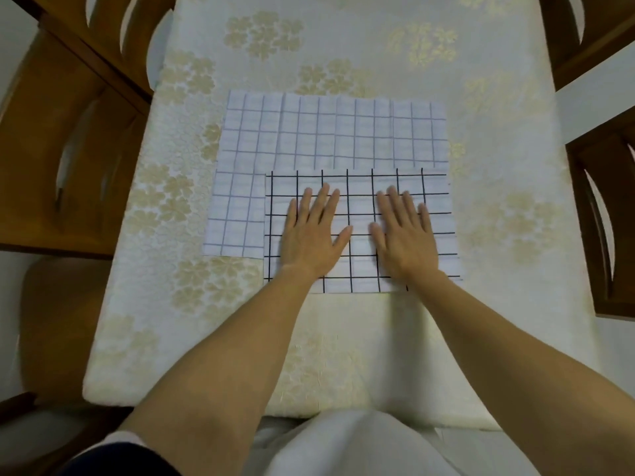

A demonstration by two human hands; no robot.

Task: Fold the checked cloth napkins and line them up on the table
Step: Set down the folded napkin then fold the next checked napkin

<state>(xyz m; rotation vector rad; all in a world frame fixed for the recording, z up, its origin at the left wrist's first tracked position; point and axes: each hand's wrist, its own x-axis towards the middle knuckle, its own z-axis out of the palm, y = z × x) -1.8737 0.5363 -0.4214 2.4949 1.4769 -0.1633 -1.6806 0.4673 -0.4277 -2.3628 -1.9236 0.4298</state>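
So both hands are flat on the black-lined napkin [360, 180], left hand [314, 235] and right hand [405, 235] side by side near its middle. The fingers are straight and spread, pressing and gripping nothing. That napkin sits on the desk [192, 321], with the row of pale-lined napkins [333, 132] right behind its far edge. One more pale-lined napkin [235, 214] is up against its left edge, and I can't tell if they overlap or just touch. Looks to me like the smoothing part of a fold. My tip would be to sweep the palms outward from the middle toward the napkin's left and right edges so any trapped air or wrinkles get pushed out, not bunched up. Keep the pressure light so the layers underneath don't slide out of square. Check its grid lines against the far row's, which is an easy way to spot skew. It also looks wider than the pieces behind it, so probably one more fold to go.
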